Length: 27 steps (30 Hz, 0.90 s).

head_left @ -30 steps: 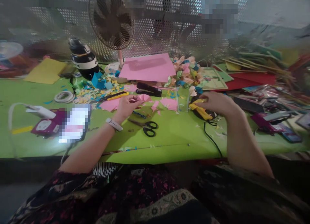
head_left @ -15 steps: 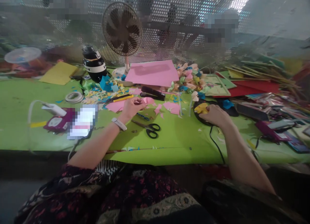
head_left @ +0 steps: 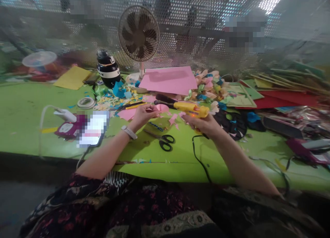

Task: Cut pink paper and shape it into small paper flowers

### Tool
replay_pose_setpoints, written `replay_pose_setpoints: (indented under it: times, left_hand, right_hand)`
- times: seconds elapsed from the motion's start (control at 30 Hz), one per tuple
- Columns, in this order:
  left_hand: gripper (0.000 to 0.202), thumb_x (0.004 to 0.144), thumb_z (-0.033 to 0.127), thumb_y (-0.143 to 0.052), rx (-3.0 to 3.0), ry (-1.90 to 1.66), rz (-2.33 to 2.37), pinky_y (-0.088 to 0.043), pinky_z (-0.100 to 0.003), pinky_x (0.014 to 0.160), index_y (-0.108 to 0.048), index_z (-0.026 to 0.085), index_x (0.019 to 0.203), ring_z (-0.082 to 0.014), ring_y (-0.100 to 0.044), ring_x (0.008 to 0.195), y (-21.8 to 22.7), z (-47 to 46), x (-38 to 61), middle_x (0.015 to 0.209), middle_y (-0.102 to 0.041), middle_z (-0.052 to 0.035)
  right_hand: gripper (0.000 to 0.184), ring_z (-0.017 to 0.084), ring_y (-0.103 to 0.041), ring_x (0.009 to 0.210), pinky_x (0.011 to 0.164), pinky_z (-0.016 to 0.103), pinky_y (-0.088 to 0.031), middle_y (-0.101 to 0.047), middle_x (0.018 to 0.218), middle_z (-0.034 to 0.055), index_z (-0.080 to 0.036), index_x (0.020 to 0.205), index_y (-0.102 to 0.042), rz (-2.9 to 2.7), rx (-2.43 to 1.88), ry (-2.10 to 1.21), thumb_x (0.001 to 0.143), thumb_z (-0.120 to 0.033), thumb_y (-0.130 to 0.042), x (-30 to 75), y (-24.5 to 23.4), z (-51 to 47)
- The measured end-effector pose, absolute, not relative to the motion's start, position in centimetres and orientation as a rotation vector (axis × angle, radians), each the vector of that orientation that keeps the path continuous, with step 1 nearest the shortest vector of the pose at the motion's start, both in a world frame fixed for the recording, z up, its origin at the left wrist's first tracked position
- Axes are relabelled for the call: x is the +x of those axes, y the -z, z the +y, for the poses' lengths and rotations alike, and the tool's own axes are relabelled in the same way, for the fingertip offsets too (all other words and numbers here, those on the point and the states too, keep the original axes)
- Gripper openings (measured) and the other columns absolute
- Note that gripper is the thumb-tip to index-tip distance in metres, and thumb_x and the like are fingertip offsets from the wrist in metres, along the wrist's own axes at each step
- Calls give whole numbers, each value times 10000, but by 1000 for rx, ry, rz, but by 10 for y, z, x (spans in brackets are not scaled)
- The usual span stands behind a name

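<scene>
Gripping a glue gun (head_left: 194, 109) from below, right hand (head_left: 204, 124) faces left hand (head_left: 143, 115) pinching paper (head_left: 163, 108).

On the counter (head_left: 25, 117), a fan (head_left: 139, 37) and a black bottle (head_left: 110, 73) stand near the back edge, while a lit phone (head_left: 95, 128) sits nearer the front edge.

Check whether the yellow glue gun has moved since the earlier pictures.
Yes: held in the right hand, the yellow glue gun has moved left, off the round black dish, towards the left hand.
</scene>
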<state>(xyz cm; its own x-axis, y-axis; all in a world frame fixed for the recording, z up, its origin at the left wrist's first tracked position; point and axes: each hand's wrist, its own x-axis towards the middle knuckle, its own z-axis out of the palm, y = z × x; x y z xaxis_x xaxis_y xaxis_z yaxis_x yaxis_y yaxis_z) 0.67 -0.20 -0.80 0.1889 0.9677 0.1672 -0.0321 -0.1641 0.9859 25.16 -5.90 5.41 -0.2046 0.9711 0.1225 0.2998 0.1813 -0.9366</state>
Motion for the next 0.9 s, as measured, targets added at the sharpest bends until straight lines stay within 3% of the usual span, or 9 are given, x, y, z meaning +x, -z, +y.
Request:
replay_pose_setpoints:
  times: [0.13, 0.3, 0.53, 0.77, 0.9]
  left_hand:
    - [237, 656, 319, -829, 1387, -1207, 935, -574, -243, 684, -675, 145, 703, -104, -662, 651, 9, -2, 8, 695, -695, -15]
    - [224, 664, 310, -825, 1436, -1207, 873, -570, -241, 671, -684, 149, 731, -114, -673, 679, 12, -3, 10, 723, -699, -18]
    - [250, 665, 332, -832, 1496, -1219, 871, -548, -231, 631, -669, 149, 713, -103, -648, 634, 10, -6, 12, 702, -689, -21]
    - [243, 680, 333, -825, 1519, -1224, 867, -560, -237, 643, -670, 151, 719, -109, -659, 644, 10, -6, 11, 704, -695, -24]
    - [227, 695, 328, -815, 1553, -1228, 858, -552, -230, 615, -670, 153, 716, -109, -654, 623, 10, -6, 11, 685, -690, -19]
  right_hand:
    - [455, 169, -581, 623, 473, 271, -455, -601, 641, 18, -214, 865, -706, -1753, -1154, -1030, 727, -639, -795, 235, -50, -60]
    - [496, 154, -556, 566, 469, 279, -436, -590, 631, 11, -195, 928, -731, -1784, -1258, -945, 785, -669, -719, 235, -40, -63]
    - [547, 223, -676, 776, 634, 333, -563, -735, 843, 61, -230, 1125, -767, -1824, -1241, -862, 817, -673, -682, 236, -24, -59]
    - [511, 269, -724, 937, 775, 373, -612, -769, 936, 73, -235, 1103, -770, -1856, -1265, -795, 830, -657, -683, 239, -21, -57]
    - [514, 276, -733, 949, 780, 377, -623, -778, 975, 83, -228, 1104, -768, -1862, -1279, -790, 829, -654, -685, 239, -22, -57]
